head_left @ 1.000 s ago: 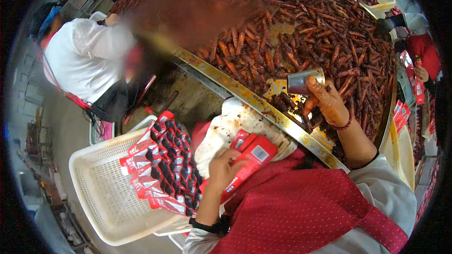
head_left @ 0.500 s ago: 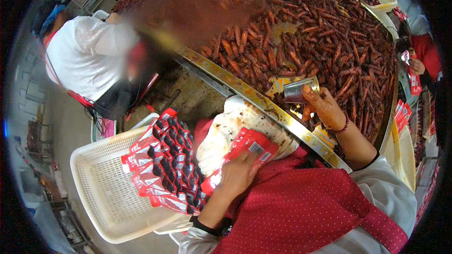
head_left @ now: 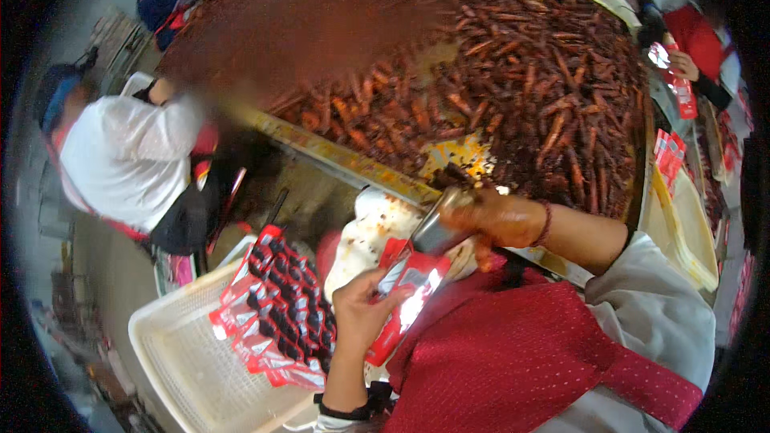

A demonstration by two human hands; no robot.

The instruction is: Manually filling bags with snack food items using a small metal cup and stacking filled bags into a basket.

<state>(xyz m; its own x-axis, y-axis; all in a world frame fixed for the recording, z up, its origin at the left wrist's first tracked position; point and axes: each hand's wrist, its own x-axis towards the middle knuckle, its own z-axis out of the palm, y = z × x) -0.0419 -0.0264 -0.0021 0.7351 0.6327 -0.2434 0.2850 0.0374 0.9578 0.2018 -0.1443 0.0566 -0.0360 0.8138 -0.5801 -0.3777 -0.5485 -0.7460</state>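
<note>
My left hand (head_left: 361, 309) is closed on a shiny red pouch (head_left: 407, 309), held tilted over my lap. A metal cup (head_left: 437, 228) is gripped in my right hand (head_left: 505, 218), whose fingers are smeared with reddish sauce. The cup is tipped, its lower end meeting the pouch's upper end; whether it is inside the pouch's mouth I cannot tell. Beneath lies a stained white cloth (head_left: 362, 228). Beyond the metal rim (head_left: 353, 162), sauce-coated, stick-shaped food pieces (head_left: 553, 104) fill a large vat.
At the left, a cream plastic basket (head_left: 172, 329) carries rows of filled red pouches (head_left: 281, 305). A seated person in white (head_left: 128, 160) works beyond it. Another person's hand (head_left: 683, 66) holds a red pouch at the far right, near a yellowish basket (head_left: 678, 228).
My right hand has brought the cup from above the food in the vat toward my lap. My left hand has raised a pouch from the cloth to meet it. The view has shifted.
</note>
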